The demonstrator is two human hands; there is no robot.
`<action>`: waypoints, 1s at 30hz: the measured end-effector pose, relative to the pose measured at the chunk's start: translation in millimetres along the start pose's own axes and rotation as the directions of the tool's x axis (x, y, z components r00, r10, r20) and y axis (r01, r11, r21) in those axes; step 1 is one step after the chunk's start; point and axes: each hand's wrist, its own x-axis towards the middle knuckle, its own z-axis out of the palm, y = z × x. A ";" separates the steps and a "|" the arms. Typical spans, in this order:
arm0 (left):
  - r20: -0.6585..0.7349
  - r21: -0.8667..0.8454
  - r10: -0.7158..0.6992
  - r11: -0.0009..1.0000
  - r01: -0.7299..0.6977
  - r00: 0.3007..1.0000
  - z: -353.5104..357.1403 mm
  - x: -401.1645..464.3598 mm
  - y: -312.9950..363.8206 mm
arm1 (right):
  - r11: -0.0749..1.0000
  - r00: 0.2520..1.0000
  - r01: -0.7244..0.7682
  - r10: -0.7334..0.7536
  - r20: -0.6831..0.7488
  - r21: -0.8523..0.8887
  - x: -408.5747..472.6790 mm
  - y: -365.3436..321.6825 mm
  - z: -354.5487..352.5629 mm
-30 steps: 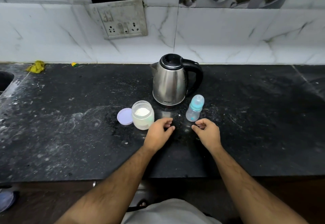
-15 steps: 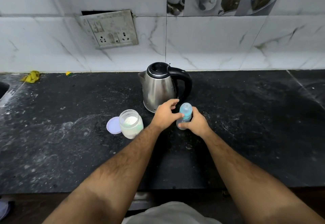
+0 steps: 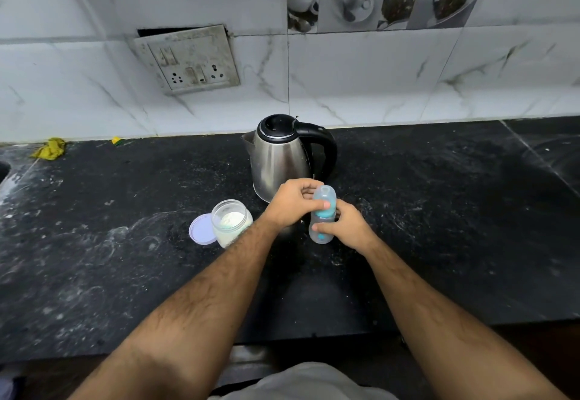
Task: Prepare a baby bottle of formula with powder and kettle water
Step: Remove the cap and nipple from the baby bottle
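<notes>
A small clear baby bottle (image 3: pixel 320 232) with a teal collar and a clear cap is held just in front of the steel kettle (image 3: pixel 279 156). My right hand (image 3: pixel 346 227) wraps the bottle's body from the right. My left hand (image 3: pixel 293 203) pinches the teal collar under the cap. An open glass jar of white powder (image 3: pixel 231 222) stands to the left, its lilac lid (image 3: pixel 201 229) lying flat beside it.
The black stone counter (image 3: pixel 439 242) is dusted with white powder. A wall socket plate (image 3: pixel 188 60) hangs loose above. A yellow cloth (image 3: pixel 50 148) lies at the back left by a sink edge (image 3: pixel 3 170). The counter's front edge runs near my body.
Both hands left the counter and closed on the bottle: the right on its body, the left on its collar. The bottle has come slightly toward me. My head tilted up.
</notes>
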 end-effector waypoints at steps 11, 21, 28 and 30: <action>0.006 -0.247 0.012 0.969 -0.010 1.000 -20.0 -28.8 4.8 | 0.947 0.994 -0.023 -0.012 0.109 0.319 -43.1 -20.1 21.1; 0.184 -0.252 0.069 0.968 -0.021 0.981 -16.8 -36.0 11.2 | 0.934 0.995 -0.013 -0.023 0.096 0.357 -68.4 -21.3 18.4; -0.052 -0.203 0.039 0.978 -0.048 0.998 13.8 -28.7 17.2 | 0.985 0.990 0.045 -0.023 -0.136 0.165 -67.7 -14.4 9.5; -0.100 -0.239 0.031 0.970 -0.054 0.994 19.7 -25.8 19.1 | 0.995 0.989 0.033 -0.019 -0.147 0.093 -66.9 -7.5 5.8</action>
